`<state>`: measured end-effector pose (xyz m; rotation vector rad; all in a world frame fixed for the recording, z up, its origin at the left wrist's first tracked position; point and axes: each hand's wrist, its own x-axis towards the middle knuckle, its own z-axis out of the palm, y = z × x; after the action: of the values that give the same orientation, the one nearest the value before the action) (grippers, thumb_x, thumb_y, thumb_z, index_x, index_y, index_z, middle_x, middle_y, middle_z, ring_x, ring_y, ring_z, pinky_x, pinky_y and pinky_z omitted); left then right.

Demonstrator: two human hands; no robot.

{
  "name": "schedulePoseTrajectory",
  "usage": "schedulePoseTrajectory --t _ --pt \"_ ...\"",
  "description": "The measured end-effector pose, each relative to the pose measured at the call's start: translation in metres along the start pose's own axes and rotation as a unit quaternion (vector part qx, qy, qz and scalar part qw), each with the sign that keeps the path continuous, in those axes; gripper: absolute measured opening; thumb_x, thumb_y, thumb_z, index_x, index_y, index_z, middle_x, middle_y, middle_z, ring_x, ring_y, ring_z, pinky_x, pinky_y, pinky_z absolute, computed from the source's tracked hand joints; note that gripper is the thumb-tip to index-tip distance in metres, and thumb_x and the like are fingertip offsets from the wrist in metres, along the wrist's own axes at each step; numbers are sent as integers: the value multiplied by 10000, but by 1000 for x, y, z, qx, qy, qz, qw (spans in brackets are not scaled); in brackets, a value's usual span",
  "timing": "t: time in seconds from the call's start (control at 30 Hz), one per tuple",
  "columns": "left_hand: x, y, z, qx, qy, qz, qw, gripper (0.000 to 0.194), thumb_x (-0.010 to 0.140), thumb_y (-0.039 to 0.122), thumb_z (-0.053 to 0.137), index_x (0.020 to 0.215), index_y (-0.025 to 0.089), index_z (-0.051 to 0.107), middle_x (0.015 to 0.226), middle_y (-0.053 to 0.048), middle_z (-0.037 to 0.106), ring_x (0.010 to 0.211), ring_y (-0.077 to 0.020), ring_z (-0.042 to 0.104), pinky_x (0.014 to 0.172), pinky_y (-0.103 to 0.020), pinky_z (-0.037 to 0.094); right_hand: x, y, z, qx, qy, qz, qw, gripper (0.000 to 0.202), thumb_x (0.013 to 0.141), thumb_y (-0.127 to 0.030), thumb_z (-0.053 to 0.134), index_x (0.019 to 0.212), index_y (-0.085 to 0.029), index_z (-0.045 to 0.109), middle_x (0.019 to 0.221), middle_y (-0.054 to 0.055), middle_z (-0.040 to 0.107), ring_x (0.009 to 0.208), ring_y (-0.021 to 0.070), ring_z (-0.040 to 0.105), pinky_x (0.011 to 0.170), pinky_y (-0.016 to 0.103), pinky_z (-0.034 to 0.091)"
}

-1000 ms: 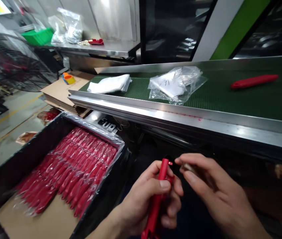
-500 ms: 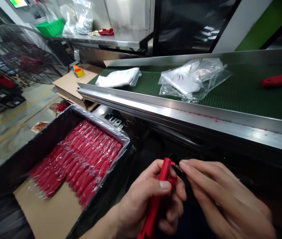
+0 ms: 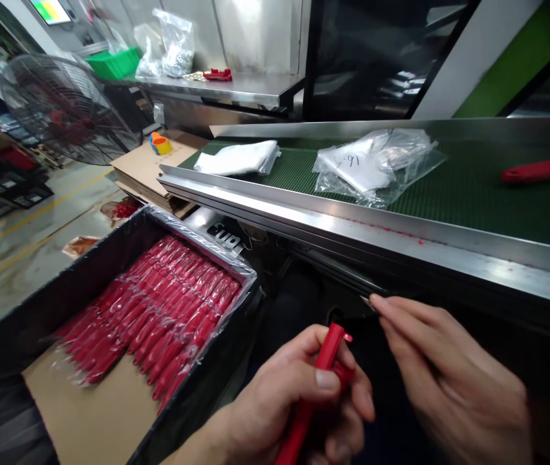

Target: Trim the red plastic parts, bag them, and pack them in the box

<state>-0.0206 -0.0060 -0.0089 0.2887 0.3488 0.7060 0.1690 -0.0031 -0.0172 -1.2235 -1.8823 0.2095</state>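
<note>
My left hand [image 3: 298, 394] is closed around a long red plastic part [image 3: 326, 352], which slants up toward the conveyor. A small red tab sticks out near its upper end. To the right, my right hand [image 3: 449, 368] pinches a small thin blade [image 3: 366, 301] between thumb and forefinger; only its pointed tip shows, and most of it is hidden by the fingers. The blade is apart from the red part.
A black-lined box [image 3: 110, 258] at left holds rows of bagged red parts [image 3: 158, 310]. Across the front runs a green conveyor [image 3: 298, 161] with metal edges, bearing plastic bags [image 3: 371, 165] and a red piece [image 3: 541, 170]. Flat cardboard [image 3: 134, 161] and a fan [image 3: 71, 116] stand beyond.
My right hand has drawn the blade up and away from the red part. My left hand, still gripping the part, sits slightly lower and further right. The view has shifted a little.
</note>
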Motion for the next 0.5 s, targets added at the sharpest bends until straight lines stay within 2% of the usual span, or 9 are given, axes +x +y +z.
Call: schedulePoseTrajectory --t 0.07,0.2,0.27,0.4,0.5 --pt "-1 0 2 -13 14 -4 1000 150 869 233 551 1005 206 494 892 -57 592 512 -56 534 399 -109 399 0 -1 -3 18 -17 2 1000 430 886 -30 562 1266 -224 614 1166 51 630 1040 157 612 877 295 486" --pt "-2 1 2 -29 17 -8 999 130 887 268 552 989 216 490 903 -49 572 539 -63 548 422 -114 409 -3 -7 -8 10 -66 -46 997 438 886 -38 554 1280 -226 597 1186 59 614 1080 179 585 872 319 475" --pt "-2 1 2 -34 10 -8 999 125 895 280 550 989 216 496 919 -50 570 548 -63 560 428 -113 415 -5 -8 -7 -3 -68 -61 996 448 885 -43 564 1286 -238 596 1178 61 617 1072 191 581 862 336 468" --pt "0 2 4 -49 0 -7 999 115 910 280 525 1007 225 497 926 -50 575 536 -63 563 417 -109 409 -6 -8 -1 -10 -54 -46 997 491 877 -23 570 1308 -258 586 1183 62 619 1060 207 582 871 373 445" --pt "1 4 6 -54 13 -20 998 113 913 266 509 1017 225 494 911 -45 569 532 -67 558 412 -115 412 -6 -8 1 -14 -50 -56 997 513 878 -23 573 1336 -254 568 1190 66 611 1056 206 572 865 371 435"
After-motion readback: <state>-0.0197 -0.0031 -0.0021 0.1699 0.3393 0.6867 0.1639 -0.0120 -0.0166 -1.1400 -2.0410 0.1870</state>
